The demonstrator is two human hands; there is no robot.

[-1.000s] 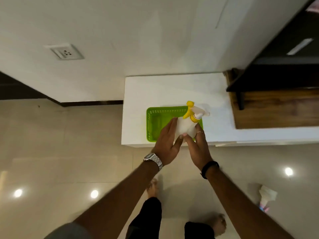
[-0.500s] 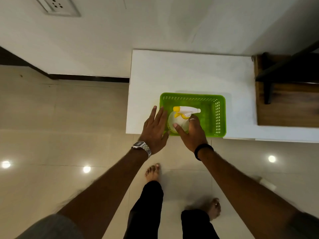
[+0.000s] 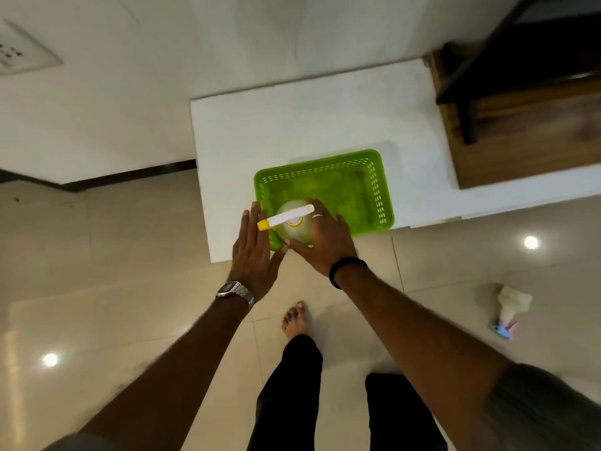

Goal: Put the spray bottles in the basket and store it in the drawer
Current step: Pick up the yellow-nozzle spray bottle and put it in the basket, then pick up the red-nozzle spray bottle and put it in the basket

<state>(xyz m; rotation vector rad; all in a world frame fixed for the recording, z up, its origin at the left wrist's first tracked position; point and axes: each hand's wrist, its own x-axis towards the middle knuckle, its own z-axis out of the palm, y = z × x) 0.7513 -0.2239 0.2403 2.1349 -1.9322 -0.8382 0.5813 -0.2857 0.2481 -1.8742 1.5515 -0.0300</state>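
A green perforated basket (image 3: 377,190) sits on the white cabinet top (image 3: 292,125) near its front edge. A white spray bottle (image 3: 294,224) with a yellow nozzle tip stands upright in the basket's near-left corner, its head pointing left. My right hand (image 3: 325,244) wraps the bottle's right and near side, thumb in front. My left hand (image 3: 253,252) is flat with fingers straight, just left of the nozzle at the basket's left wall. A second spray bottle (image 3: 512,304), white with a blue and pink head, lies on the floor to the right.
A dark wooden shelf unit (image 3: 520,141) stands on the cabinet top to the right of the basket. The wall with a socket (image 3: 19,53) lies behind. My bare foot (image 3: 294,320) and legs are on the glossy tiled floor below the cabinet edge.
The bottle has gone down from above the basket into its near-left corner, and its head has turned from pointing right to pointing left. My left hand has come off the bottle.
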